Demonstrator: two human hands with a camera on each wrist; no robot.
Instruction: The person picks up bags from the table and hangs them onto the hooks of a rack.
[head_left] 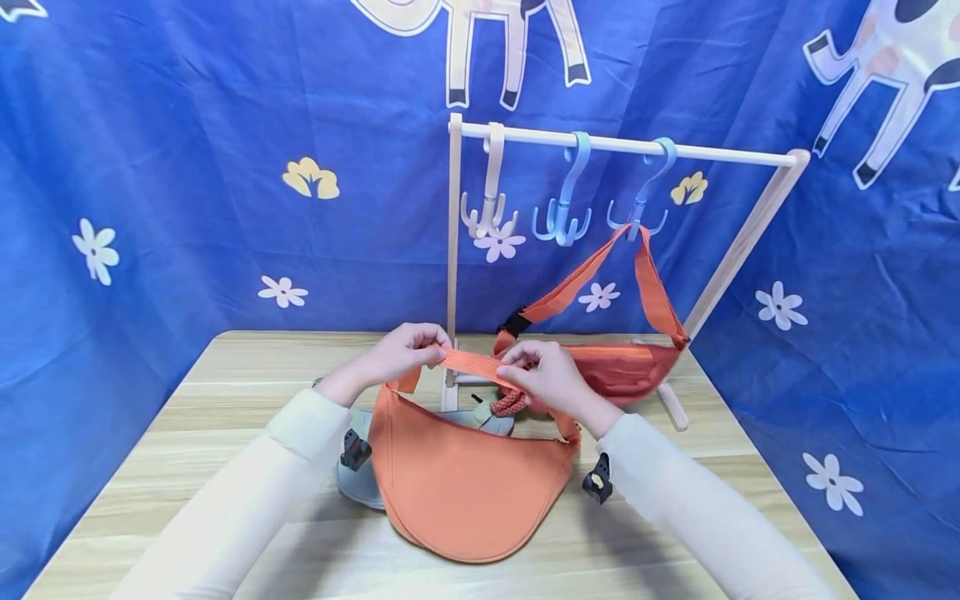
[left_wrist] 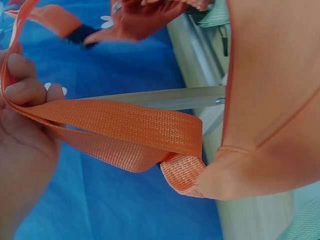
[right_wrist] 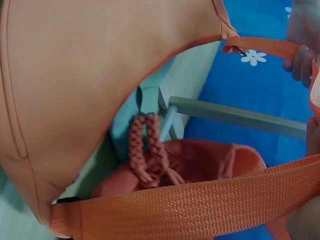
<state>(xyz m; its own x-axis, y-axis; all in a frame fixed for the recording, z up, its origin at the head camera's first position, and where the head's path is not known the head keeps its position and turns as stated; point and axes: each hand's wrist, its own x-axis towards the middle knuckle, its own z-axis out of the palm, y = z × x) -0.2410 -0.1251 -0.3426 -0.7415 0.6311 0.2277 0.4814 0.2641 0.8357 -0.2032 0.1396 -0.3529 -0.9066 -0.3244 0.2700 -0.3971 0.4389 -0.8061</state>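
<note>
An orange crescent-shaped bag [head_left: 472,483] hangs from its webbing strap [head_left: 472,363], which both hands hold up above the table. My left hand [head_left: 405,354] pinches the strap at its left part; in the left wrist view the webbing [left_wrist: 125,125] runs doubled from the fingers down to the bag's corner. My right hand [head_left: 551,375] pinches the strap farther right. Behind it, a red bag [head_left: 622,371] hangs by its orange strap from the right blue hook [head_left: 637,212]. A braided red cord [right_wrist: 145,145] shows beneath the orange bag in the right wrist view.
A wooden rack with a white rail [head_left: 622,143] stands at the back, also carrying a pale hook [head_left: 491,187] and a middle blue hook [head_left: 566,196]. A grey-green bag [head_left: 358,479] lies on the wooden table [head_left: 225,400], partly hidden behind the orange bag. Blue patterned cloth [head_left: 187,208] surrounds the table.
</note>
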